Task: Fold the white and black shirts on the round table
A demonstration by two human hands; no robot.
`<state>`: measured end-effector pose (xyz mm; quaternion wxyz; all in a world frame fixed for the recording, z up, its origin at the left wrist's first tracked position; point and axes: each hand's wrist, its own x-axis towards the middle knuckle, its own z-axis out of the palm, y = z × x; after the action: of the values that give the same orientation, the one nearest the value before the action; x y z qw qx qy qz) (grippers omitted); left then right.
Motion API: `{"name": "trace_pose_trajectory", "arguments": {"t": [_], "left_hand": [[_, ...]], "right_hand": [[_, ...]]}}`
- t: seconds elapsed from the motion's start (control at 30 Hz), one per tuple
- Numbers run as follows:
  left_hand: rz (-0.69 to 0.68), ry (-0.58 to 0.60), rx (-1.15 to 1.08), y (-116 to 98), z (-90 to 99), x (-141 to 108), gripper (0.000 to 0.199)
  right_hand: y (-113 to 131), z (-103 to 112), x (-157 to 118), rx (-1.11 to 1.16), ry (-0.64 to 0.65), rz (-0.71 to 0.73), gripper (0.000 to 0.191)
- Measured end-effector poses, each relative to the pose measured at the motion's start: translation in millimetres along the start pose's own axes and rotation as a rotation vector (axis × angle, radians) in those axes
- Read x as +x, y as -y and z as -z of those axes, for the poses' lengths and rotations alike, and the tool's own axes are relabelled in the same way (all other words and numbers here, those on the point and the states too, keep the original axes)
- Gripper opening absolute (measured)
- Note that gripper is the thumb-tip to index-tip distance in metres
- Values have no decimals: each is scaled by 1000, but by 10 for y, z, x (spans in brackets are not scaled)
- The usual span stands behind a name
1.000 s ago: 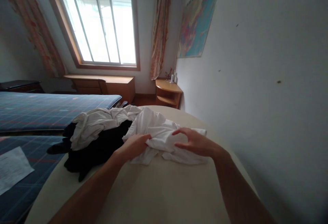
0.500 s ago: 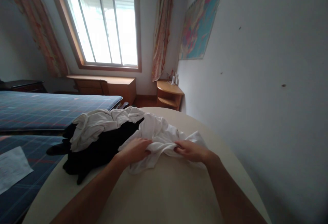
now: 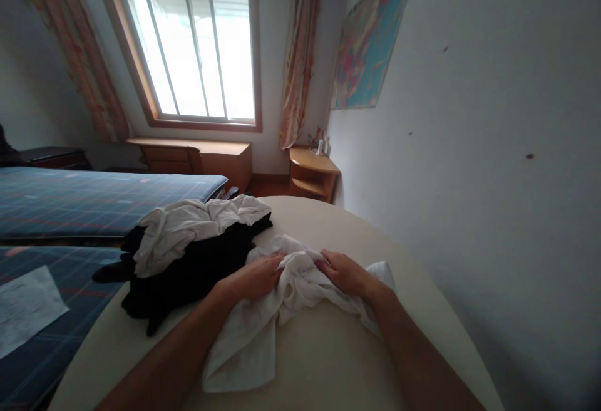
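Observation:
A crumpled white garment [image 3: 300,282] lies across the round cream table [image 3: 328,361], one flat panel of it spread toward me at the lower left. My left hand [image 3: 259,275] is closed on its bunched middle, fingertips partly hidden in the folds. Gripping the same cloth a little to the right is my right hand [image 3: 345,272], fingers tucked into the fabric. To the left, black clothing [image 3: 188,276] sits in a heap with another white garment [image 3: 183,229] draped over its top. What kind of garments these are, I cannot make out.
Beyond the table's left edge stand a blue plaid mattress [image 3: 94,201] and a sheet of paper [image 3: 30,311]. A wooden corner shelf [image 3: 313,163] and a desk [image 3: 216,157] are at the back under the window. The white wall [image 3: 493,223] runs along the right.
Both hands have drawn the white garment nearer to me, off the edge of the black heap. Its folds have shifted, and a panel now spreads out below my left hand.

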<state>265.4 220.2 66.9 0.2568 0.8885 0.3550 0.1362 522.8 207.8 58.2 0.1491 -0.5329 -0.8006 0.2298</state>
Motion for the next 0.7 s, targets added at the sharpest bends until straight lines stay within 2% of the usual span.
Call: {"name": "trace_pose_trajectory", "arguments": {"t": [0.13,0.17,0.2,0.23,0.33,0.37,0.4,0.47,0.53,0.57,0.63,0.7], "left_hand": [[100,300,-141,-135,188,-147,36],[113,347,-152,-166,242,-176,36],[147,350,-147,-193,291,-194,35],[196,285,-108,-219,335,-203,34],[382,-142,142,-313,421,-211,33],[405,-228,201,-353,433,-221,35],[400,-235,224,-395,435,-240,38],[332,-66,211,-470,407,-298,46],[285,121,238,-505,346,-360,53],[293,172,277,-502,313,-383,52],[324,213,338,-451,267,-398,41],[307,203,318,-348,272,-370,28]], "right_hand": [[22,222,-174,201,345,5,40],[10,283,-202,243,376,4,42],[-11,333,-212,263,341,1,44],[-39,370,-205,259,235,-11,46],[-141,409,-120,163,-242,-137,44],[-172,406,-94,134,-341,-203,41],[-200,401,-80,113,-383,-261,39],[-247,399,-106,84,-300,-338,44],[-292,422,-201,46,-120,-378,53],[-315,445,-263,26,-33,-391,56],[-362,504,-377,4,117,-404,50],[-408,567,-438,-2,182,-379,36]]}}
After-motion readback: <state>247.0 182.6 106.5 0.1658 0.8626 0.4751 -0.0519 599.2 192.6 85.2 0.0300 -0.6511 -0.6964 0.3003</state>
